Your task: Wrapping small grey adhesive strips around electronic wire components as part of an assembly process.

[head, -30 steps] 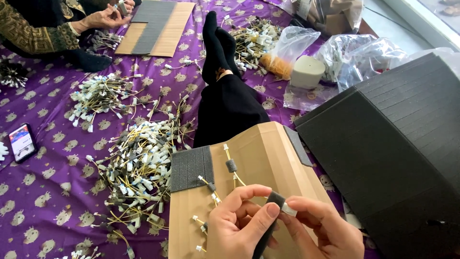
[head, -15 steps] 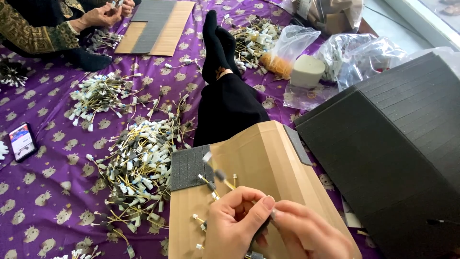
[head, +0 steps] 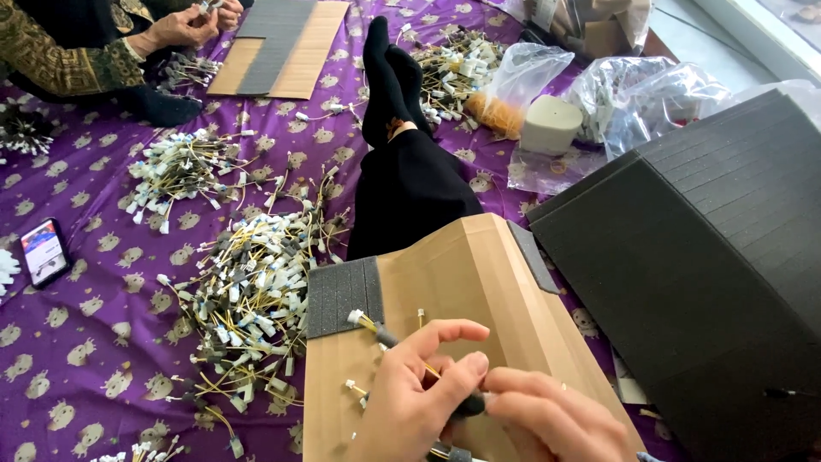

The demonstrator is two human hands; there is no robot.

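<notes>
Left hand (head: 410,402), right hand (head: 547,423) pinch dark foam-wrapped yellow wire (head: 469,404) over corrugated cardboard (head: 479,274).

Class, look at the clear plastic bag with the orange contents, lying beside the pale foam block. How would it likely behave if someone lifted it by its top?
The clear plastic bag would probably sag and crumple, since its film already lies wrinkled and slack. Its orange contents sit bunched at the low end, so that end would likely hang down. The glossy film might slip in the fingers.

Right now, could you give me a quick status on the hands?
Left hand and right hand pinch dark foam piece on yellow wire. Over cardboard sheet. Nothing obstructing.
</notes>
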